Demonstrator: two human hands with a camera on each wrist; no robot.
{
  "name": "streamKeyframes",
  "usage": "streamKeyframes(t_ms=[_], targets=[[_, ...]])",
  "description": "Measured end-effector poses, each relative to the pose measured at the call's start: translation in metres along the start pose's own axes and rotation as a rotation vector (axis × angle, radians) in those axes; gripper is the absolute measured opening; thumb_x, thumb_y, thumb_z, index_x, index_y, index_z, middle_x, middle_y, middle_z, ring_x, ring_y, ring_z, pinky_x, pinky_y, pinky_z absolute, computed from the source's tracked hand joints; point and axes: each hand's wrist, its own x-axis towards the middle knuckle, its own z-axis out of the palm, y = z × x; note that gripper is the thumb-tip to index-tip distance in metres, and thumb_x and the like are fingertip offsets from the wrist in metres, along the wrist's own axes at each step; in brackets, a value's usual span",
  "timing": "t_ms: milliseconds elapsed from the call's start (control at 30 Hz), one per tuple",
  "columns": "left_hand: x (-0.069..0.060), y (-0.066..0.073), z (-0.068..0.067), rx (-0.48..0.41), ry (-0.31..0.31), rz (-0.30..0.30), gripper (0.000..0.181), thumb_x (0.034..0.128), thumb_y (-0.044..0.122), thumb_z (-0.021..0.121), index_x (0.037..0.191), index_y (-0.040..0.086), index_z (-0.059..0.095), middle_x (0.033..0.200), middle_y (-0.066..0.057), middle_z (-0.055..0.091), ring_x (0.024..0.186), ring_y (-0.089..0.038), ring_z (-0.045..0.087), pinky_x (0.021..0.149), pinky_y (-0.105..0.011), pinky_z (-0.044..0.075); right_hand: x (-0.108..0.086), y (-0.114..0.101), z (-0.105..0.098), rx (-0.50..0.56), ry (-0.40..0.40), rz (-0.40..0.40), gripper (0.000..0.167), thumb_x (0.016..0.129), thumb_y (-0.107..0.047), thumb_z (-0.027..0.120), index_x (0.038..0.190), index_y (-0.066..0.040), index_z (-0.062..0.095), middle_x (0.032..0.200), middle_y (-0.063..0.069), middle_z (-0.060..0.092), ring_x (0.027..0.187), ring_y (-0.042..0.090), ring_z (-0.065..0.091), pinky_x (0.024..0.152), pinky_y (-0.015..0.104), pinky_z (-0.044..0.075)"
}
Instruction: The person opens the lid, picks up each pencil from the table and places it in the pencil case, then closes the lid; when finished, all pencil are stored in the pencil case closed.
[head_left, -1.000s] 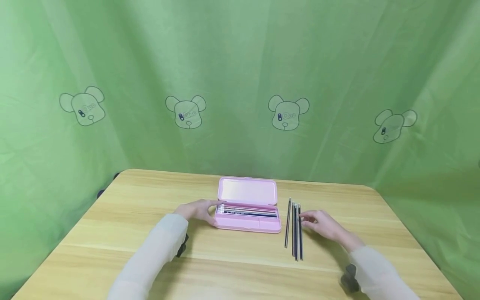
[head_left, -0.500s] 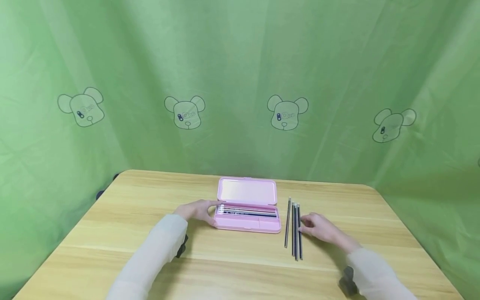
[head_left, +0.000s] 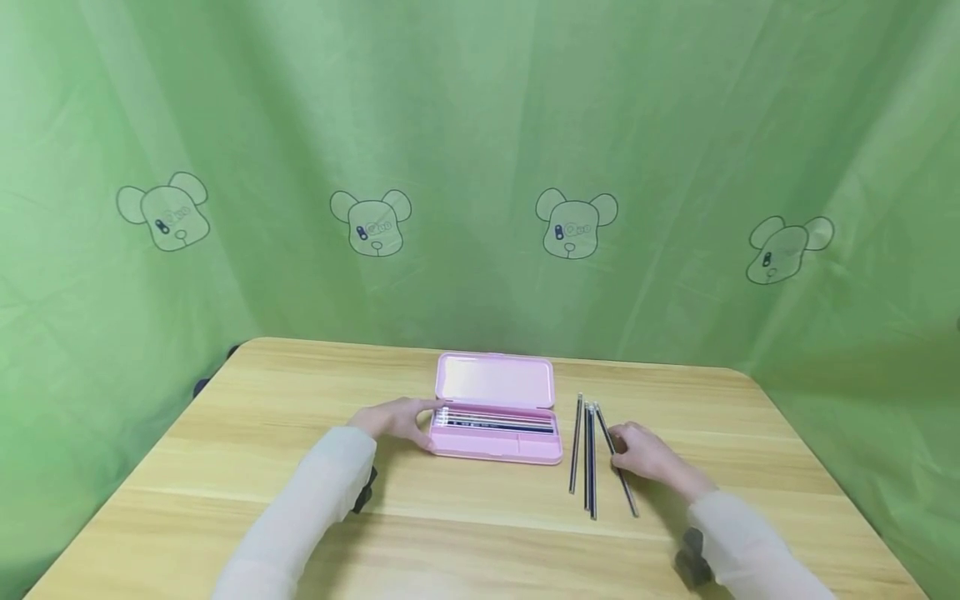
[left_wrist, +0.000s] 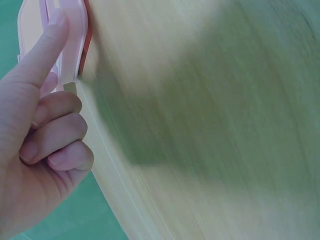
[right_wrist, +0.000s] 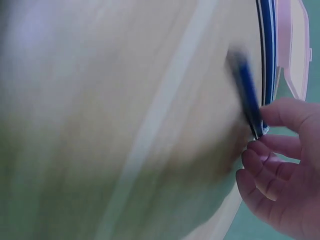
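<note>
A pink pencil case (head_left: 495,453) lies with its lid raised on the table, and several pencils (head_left: 495,420) lie in its long rear compartment. My left hand (head_left: 396,419) grips the case's left end; in the left wrist view its thumb lies on the case's edge (left_wrist: 76,45) and the other visible fingers are curled. To the right of the case, my right hand (head_left: 647,454) pinches a dark pencil (head_left: 627,492) between thumb and fingers. That pencil (right_wrist: 244,82) slants away from the other loose dark pencils (head_left: 590,467), its far end close to theirs.
One loose pencil (head_left: 575,446) lies slightly apart, nearest the case. The wooden table (head_left: 465,550) has a green curtain (head_left: 480,300) with bear-head prints behind it and at both sides. Dark wrist devices (head_left: 693,560) sit under the sleeves.
My right hand has taken hold of the rightmost pencil and swung its near end to the right, away from the others. The left hand and the case have stayed put.
</note>
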Motion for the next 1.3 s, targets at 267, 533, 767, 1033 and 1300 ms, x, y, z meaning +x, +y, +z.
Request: streamKeyframes(t_ms=[267,533,767,1033,1300], targets=[[0.000,0.000,0.000,0.008,-0.002,0.019,0.085,0.0714,0.032,0.076,0.143,0.019,0.032,0.143,-0.014,0.035,0.131,-0.032,0.032,0.109,-0.047,0.025,-0.004,0.002,-0.007,-0.047,-0.017,0.009,0.042,0.073,-0.011,0.069,0.107,0.012,0.057,0.082,0.013,0.061,0.073,0.024,0.056,0.069,0.042,0.051],[0.001,-0.001,0.000,0.000,0.000,0.018,0.085,0.0709,0.030,0.077,0.142,0.020,0.032,0.144,-0.013,0.035,0.131,-0.031,0.033,0.109,-0.047,0.025,-0.006,0.001,-0.007,-0.049,-0.019,-0.004,0.037,0.074,-0.005,0.068,0.105,0.012,0.057,0.095,0.024,0.062,0.087,0.035,0.059,0.079,0.050,0.049],[0.002,-0.001,0.002,-0.008,0.005,0.013,0.084,0.0709,0.030,0.076,0.142,0.022,0.032,0.144,-0.014,0.034,0.131,-0.032,0.032,0.109,-0.048,0.025,-0.007,0.002,-0.007,-0.058,-0.009,-0.008,0.035,0.072,0.003,0.060,0.106,0.013,0.056,0.077,0.010,0.059,0.070,0.022,0.052,0.066,0.041,0.049],[0.003,0.002,0.002,-0.006,0.003,0.028,0.085,0.0712,0.030,0.076,0.143,0.020,0.032,0.144,-0.015,0.034,0.131,-0.032,0.032,0.109,-0.047,0.025,-0.012,0.006,-0.008,-0.062,0.012,-0.005,0.039,0.071,0.004,0.059,0.108,0.014,0.055,0.079,0.011,0.060,0.072,0.023,0.053,0.066,0.042,0.049],[0.002,-0.001,0.001,-0.004,0.001,0.018,0.086,0.0704,0.030,0.076,0.143,0.020,0.032,0.144,-0.015,0.033,0.132,-0.033,0.031,0.109,-0.047,0.025,-0.004,0.005,-0.009,-0.007,0.098,-0.017,0.040,0.076,0.005,0.054,0.114,0.015,0.051,0.072,0.006,0.054,0.062,0.016,0.045,0.054,0.029,0.043]])
